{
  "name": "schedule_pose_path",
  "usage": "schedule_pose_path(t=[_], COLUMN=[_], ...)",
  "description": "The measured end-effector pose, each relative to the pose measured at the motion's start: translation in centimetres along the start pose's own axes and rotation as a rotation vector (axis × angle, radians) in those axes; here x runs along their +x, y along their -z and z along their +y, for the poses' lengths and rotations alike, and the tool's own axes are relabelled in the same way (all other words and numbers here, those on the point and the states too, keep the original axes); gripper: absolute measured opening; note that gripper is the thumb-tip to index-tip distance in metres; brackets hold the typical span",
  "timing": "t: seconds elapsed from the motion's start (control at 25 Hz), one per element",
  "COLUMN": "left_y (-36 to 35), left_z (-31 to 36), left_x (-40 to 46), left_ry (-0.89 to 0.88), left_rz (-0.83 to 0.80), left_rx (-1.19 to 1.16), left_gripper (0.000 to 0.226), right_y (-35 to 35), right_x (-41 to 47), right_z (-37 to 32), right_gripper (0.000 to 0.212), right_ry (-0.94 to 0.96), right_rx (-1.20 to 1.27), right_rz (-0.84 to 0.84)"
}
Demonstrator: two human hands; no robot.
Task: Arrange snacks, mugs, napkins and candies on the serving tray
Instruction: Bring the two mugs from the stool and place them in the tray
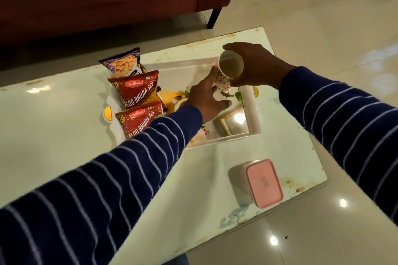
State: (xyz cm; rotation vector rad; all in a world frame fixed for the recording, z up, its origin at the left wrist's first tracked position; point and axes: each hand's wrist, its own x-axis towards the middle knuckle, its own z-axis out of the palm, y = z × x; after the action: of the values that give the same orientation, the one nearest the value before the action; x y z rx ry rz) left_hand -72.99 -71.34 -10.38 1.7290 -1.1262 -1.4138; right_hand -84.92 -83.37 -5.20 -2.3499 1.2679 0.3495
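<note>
We see a white rectangular plastic serving tray (255, 122) on a glossy pale tabletop (64, 127); three crinkly foil snack packets lean along its left side, two red ones (137, 90) and one purple one (122, 61). Our right hand (256, 64) curls round one tilted white mug with red floral print (227, 72), held above the tray's far right corner; our left hand (206, 97), fingers spread and relaxed, touches the mug's lower side; one pink-lidded box (263, 183) stands nearby
</note>
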Motion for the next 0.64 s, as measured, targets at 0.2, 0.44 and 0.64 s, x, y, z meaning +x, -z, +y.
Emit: schedule_pose_path(t=[0.2, 0.44, 0.64], left_y=[4.0, 15.5, 27.7], left_z=[-2.5, -13.2, -21.4], left_x=[-10.6, -29.1, -42.8], left_ry=[0.019, 0.260, 0.458], left_rz=[0.235, 0.717, 1.063], left_rx=[-0.268, -0.190, -0.215], left_gripper=[0.056, 0.024, 0.017], right_y=[-3.2, -15.0, -20.3], right_x=[-7.0, -15.9, -17.1], right_z=[-6.1, -24.4, -39.9], right_gripper=[0.094, 0.069, 0.076], right_ry=[-0.094, 0.003, 0.121], right_rx=[0.247, 0.710, 0.801], right_rz=[0.515, 0.465, 0.207])
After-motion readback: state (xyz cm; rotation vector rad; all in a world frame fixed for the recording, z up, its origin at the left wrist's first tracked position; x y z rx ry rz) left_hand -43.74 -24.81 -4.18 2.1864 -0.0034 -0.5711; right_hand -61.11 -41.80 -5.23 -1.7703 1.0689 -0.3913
